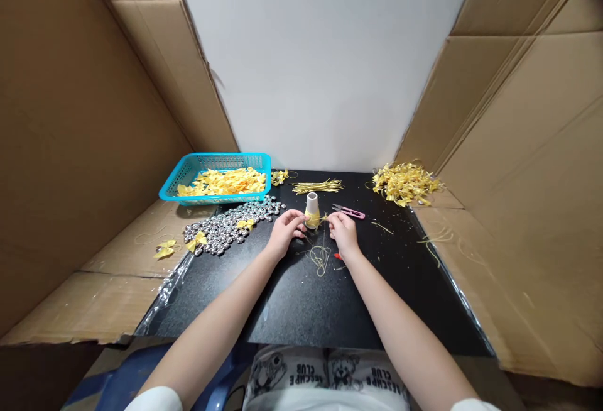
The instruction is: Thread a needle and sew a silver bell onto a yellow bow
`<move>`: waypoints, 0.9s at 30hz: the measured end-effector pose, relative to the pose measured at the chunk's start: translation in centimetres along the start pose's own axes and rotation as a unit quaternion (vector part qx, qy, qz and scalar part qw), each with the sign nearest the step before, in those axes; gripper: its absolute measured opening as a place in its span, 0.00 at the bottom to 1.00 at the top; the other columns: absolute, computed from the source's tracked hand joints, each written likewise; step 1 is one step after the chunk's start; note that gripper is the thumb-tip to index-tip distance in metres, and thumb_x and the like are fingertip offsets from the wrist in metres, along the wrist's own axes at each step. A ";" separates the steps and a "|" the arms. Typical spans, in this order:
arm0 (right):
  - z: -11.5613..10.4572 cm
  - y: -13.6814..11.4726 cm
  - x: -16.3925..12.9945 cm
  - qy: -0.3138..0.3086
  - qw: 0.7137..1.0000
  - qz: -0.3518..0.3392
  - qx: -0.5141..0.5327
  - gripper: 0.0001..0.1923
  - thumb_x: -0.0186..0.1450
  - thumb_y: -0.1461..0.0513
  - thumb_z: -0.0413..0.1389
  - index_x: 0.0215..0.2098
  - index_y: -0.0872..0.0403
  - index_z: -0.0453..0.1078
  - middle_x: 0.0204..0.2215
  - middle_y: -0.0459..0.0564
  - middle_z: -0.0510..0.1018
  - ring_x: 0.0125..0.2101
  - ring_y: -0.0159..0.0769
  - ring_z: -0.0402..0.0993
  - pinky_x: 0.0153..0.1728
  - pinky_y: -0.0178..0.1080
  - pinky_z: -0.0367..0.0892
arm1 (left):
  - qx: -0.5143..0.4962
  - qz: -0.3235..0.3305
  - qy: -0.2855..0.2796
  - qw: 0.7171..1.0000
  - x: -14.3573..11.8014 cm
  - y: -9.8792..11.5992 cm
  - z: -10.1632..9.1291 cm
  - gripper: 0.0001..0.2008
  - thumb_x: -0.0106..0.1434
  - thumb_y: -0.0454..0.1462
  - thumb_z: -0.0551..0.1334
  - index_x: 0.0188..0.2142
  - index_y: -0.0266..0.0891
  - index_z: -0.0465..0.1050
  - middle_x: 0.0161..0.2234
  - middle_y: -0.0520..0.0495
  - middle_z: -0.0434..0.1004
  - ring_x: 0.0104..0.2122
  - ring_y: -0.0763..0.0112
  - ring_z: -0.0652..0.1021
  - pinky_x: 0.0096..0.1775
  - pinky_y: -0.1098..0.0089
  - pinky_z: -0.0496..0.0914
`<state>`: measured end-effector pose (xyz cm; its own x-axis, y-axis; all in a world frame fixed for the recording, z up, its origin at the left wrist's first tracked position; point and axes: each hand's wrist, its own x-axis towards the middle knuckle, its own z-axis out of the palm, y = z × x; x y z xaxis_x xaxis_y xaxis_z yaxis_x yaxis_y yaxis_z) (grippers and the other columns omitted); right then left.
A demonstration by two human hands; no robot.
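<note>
A cone-shaped spool of yellow thread (312, 219) stands upright in the middle of the black table, its white top showing. My left hand (285, 232) is at the spool's left side, with thumb and fingertips pinched together; what they hold is too small to make out. On the other side, my right hand (345, 234) pinches a thin yellow thread (325, 217) between thumb and forefinger. Below the spool, between both hands, lies a loose tangle of thread (320, 260). A small red object (338, 256) sits beside my right wrist, partly hidden.
Pink thread snips (349, 212) lie right of the spool, and gold twist ties (318, 186) behind it. A blue basket (167, 192) holds yellow bows. Silver bells (219, 229) spread at left. A pile of yellow bows with cords (406, 183) lies back right. Cardboard walls (532, 197) flank the table.
</note>
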<state>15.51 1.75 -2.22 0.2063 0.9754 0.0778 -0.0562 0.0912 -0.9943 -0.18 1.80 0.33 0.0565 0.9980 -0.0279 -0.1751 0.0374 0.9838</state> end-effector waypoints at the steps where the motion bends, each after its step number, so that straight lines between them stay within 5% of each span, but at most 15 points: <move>1: 0.1 -0.2 -0.1 -0.004 1.000 0.004 0.002 0.14 0.55 0.51 0.55 0.22 0.52 0.66 0.14 0.39 0.61 0.15 0.26 0.51 0.17 0.32 0.48 | 0.006 0.003 -0.004 1.000 0.0 -0.1 0.0 0.19 0.46 0.46 0.71 0.29 0.37 0.68 0.24 0.51 0.73 0.20 0.78 0.71 0.21 0.77 0.67; 7: 0.1 -1.2 -0.5 -0.041 0.999 0.016 0.003 0.10 0.50 0.55 0.57 0.20 0.53 0.68 0.14 0.40 0.62 0.17 0.27 0.54 0.19 0.33 0.50 | 0.053 0.068 0.008 0.996 0.0 -0.7 -0.2 0.20 0.49 0.49 0.69 0.27 0.40 0.63 0.19 0.59 0.63 0.16 0.81 0.63 0.19 0.77 0.57; 16: 0.3 -1.6 -0.9 -0.080 0.996 0.000 -0.024 0.09 0.50 0.55 0.57 0.20 0.53 0.70 0.16 0.42 0.67 0.21 0.31 0.59 0.25 0.35 0.55 | 0.195 0.195 -0.034 0.961 -0.9 0.3 -0.2 0.08 0.49 0.41 0.72 0.29 0.41 0.82 0.23 0.54 0.65 0.22 0.77 0.62 0.26 0.72 0.56; 27: -0.1 -0.9 -0.5 -0.039 0.997 -0.031 -0.061 0.08 0.52 0.58 0.56 0.19 0.53 0.70 0.17 0.43 0.70 0.21 0.32 0.62 0.26 0.36 0.57 | 0.231 0.223 -0.004 0.947 -0.6 0.0 -0.5 0.07 0.55 0.41 0.67 0.28 0.40 0.80 0.24 0.52 0.66 0.22 0.75 0.63 0.25 0.72 0.57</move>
<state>15.55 1.20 -1.32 0.1295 0.9816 0.1402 0.0745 0.1314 -0.9885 -0.72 1.19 0.21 0.0857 0.9088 0.4084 0.2644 -0.4159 0.8701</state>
